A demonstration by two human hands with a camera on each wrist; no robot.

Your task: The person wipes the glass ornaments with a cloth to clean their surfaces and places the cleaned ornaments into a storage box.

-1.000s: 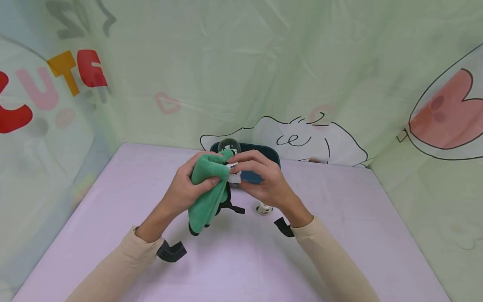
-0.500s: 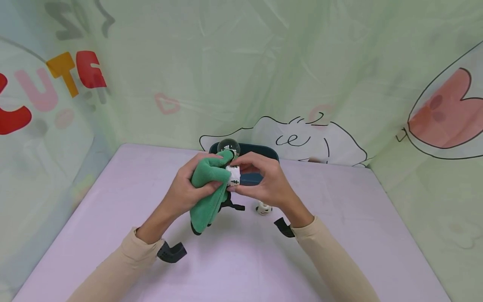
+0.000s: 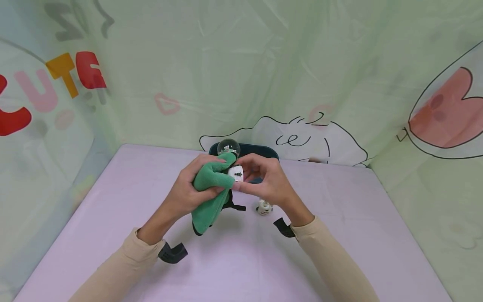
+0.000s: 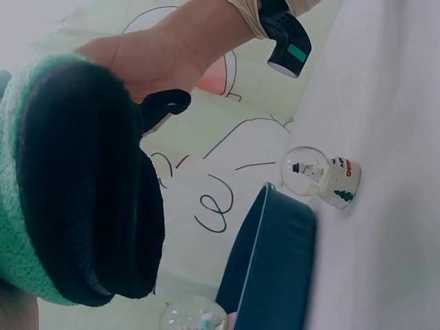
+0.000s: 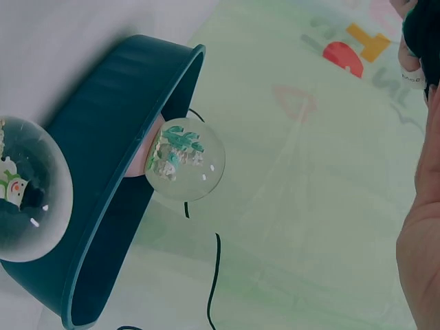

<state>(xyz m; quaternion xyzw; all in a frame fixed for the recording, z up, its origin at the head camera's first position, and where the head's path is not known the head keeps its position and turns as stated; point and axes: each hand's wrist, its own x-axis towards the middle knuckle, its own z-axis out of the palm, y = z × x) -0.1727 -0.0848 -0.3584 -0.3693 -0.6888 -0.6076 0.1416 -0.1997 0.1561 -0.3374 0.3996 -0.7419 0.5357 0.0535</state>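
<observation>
My left hand (image 3: 194,182) grips a folded green cloth (image 3: 207,214) with dark edging above the table. Between the thumb and fingers of my right hand (image 3: 264,176) is the white base of a snow globe (image 3: 236,173), marked with a dark tree. The rest of this globe is hidden by cloth and fingers. In the left wrist view, the dark side of the cloth (image 4: 89,185) fills the left, with my right hand (image 4: 155,62) behind it. Lettering shows on the held globe's base (image 5: 412,79) in the right wrist view.
A dark teal bin (image 3: 260,150) stands at the table's back, with a snow globe (image 3: 228,147) in it whose ball rises above the rim. Another snow globe (image 3: 264,208) with a white base stands on the table in front of the bin. Behind is a printed curtain (image 3: 241,75).
The right hand has turned the snow globe in its fingers, so its base shows a different side with the tree. The cloth and both hands have shifted slightly to the right.
</observation>
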